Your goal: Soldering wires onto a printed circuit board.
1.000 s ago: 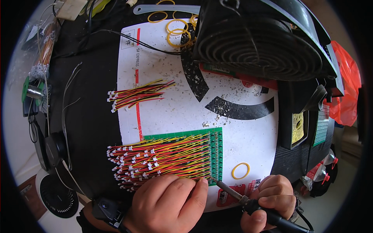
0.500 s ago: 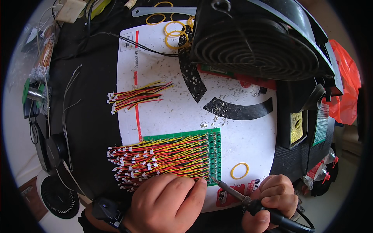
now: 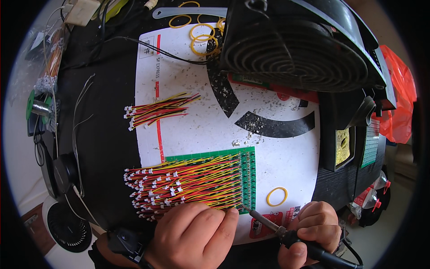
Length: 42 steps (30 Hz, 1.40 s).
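A green circuit board (image 3: 247, 179) lies near the front, with rows of red, yellow and black wires (image 3: 201, 179) running left from it to small white connectors (image 3: 152, 190). My left hand (image 3: 195, 233) is closed at the board's near edge, its fingertips pinching at the wire ends; the pinched wire itself is mostly hidden. In my right hand (image 3: 316, 228) is a soldering iron (image 3: 268, 222), gripped by its black handle. The iron's tip touches or hovers just over the board's near right corner, close to my left fingertips.
A loose bundle of wires (image 3: 159, 110) lies on the white sheet (image 3: 188, 130) farther back. A black fan (image 3: 295, 54) stands at the far right, beside a yellow sponge (image 3: 342, 147) in its holder. Rubber bands (image 3: 277, 196), a solder spool (image 3: 40, 108) and metal crumbs lie around.
The soldering iron's tip has shifted very slightly left, toward my left fingertips. My left hand stays almost where it was, and the board and wires look the same.
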Each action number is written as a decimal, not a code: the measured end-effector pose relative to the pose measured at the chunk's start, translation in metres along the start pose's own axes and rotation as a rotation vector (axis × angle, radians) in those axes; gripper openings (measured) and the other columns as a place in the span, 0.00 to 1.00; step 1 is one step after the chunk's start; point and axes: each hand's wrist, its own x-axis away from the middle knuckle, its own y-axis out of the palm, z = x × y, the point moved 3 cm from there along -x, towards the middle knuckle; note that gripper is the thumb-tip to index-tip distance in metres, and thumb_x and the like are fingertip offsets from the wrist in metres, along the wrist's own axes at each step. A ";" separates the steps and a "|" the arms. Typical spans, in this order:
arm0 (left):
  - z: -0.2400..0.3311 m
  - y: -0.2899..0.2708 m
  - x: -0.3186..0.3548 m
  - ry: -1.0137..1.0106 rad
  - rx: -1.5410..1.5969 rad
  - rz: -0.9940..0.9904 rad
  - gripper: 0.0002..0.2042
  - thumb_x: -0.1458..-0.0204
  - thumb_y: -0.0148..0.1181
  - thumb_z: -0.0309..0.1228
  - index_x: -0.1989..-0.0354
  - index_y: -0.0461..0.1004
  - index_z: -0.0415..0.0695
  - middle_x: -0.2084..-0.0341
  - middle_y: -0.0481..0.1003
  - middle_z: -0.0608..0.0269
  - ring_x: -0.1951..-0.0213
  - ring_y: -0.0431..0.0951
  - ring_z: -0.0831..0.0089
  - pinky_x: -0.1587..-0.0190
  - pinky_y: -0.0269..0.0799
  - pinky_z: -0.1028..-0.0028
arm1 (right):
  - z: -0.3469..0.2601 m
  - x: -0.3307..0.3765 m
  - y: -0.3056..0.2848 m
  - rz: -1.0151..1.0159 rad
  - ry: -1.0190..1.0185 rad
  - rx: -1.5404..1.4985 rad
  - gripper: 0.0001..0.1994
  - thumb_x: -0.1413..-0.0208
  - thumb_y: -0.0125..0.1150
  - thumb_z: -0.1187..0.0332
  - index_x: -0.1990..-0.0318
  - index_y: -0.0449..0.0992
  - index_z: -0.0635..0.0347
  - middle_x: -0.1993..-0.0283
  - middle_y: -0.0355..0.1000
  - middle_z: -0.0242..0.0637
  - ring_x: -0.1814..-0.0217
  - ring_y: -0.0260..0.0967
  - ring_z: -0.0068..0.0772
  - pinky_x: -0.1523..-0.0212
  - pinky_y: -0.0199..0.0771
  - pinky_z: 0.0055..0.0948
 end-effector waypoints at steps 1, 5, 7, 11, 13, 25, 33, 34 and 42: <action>-0.001 0.002 0.000 -0.002 0.008 0.003 0.04 0.49 0.62 0.16 0.65 0.80 0.30 0.74 0.72 0.55 0.72 0.76 0.60 0.69 0.75 0.67 | 0.001 0.001 -0.001 -0.002 0.000 0.007 0.16 0.46 0.66 0.57 0.70 0.67 0.58 0.84 0.59 0.28 0.82 0.54 0.20 0.82 0.50 0.21; -0.001 0.007 0.002 0.000 0.010 -0.002 0.04 0.48 0.62 0.16 0.65 0.80 0.30 0.74 0.72 0.55 0.72 0.76 0.60 0.69 0.75 0.67 | -0.006 -0.019 -0.008 -0.149 0.007 -0.064 0.12 0.48 0.66 0.65 0.67 0.70 0.63 0.81 0.64 0.34 0.81 0.57 0.25 0.80 0.57 0.26; -0.002 0.014 0.006 0.048 -0.061 0.032 0.11 0.61 0.68 0.16 0.65 0.82 0.32 0.75 0.75 0.58 0.77 0.76 0.65 0.73 0.73 0.71 | -0.008 -0.025 -0.008 -0.275 0.002 -0.136 0.11 0.50 0.67 0.71 0.65 0.72 0.68 0.78 0.67 0.38 0.81 0.60 0.29 0.78 0.61 0.30; -0.002 0.006 0.008 0.047 -0.081 0.027 0.11 0.60 0.68 0.16 0.64 0.81 0.32 0.76 0.74 0.59 0.78 0.75 0.65 0.73 0.73 0.70 | -0.008 -0.025 -0.019 -0.395 0.072 -0.145 0.14 0.52 0.73 0.71 0.63 0.73 0.64 0.76 0.70 0.37 0.79 0.64 0.30 0.77 0.66 0.30; -0.002 0.011 0.007 0.047 -0.066 0.028 0.10 0.60 0.68 0.15 0.65 0.81 0.32 0.76 0.74 0.59 0.78 0.75 0.65 0.73 0.73 0.70 | -0.005 -0.027 -0.016 -0.517 0.135 -0.112 0.17 0.55 0.79 0.70 0.62 0.74 0.62 0.75 0.72 0.37 0.78 0.67 0.31 0.76 0.69 0.28; 0.000 0.002 0.001 -0.030 -0.025 -0.016 0.04 0.50 0.63 0.16 0.65 0.80 0.31 0.72 0.73 0.54 0.71 0.77 0.59 0.67 0.76 0.67 | -0.004 -0.020 -0.002 -0.139 -0.038 -0.175 0.11 0.50 0.66 0.70 0.66 0.71 0.67 0.80 0.65 0.37 0.83 0.57 0.27 0.81 0.58 0.29; 0.003 0.004 0.000 -0.031 0.013 0.005 0.05 0.51 0.63 0.16 0.65 0.80 0.31 0.70 0.74 0.53 0.69 0.77 0.57 0.65 0.77 0.66 | -0.012 -0.026 -0.012 -0.268 0.010 -0.124 0.10 0.51 0.67 0.71 0.66 0.72 0.66 0.77 0.67 0.38 0.81 0.61 0.30 0.78 0.63 0.31; 0.002 0.003 0.001 -0.039 0.007 -0.003 0.05 0.51 0.63 0.16 0.65 0.80 0.31 0.70 0.74 0.53 0.69 0.77 0.57 0.65 0.77 0.66 | -0.011 -0.025 -0.016 -0.269 0.011 -0.135 0.10 0.51 0.67 0.71 0.66 0.72 0.66 0.77 0.67 0.38 0.81 0.61 0.30 0.78 0.63 0.31; 0.001 0.005 0.001 -0.033 -0.006 0.000 0.05 0.51 0.63 0.15 0.65 0.80 0.31 0.70 0.75 0.52 0.69 0.78 0.57 0.64 0.77 0.65 | -0.008 -0.027 -0.012 -0.331 0.026 -0.129 0.10 0.51 0.67 0.71 0.65 0.72 0.66 0.77 0.68 0.38 0.80 0.62 0.31 0.77 0.64 0.32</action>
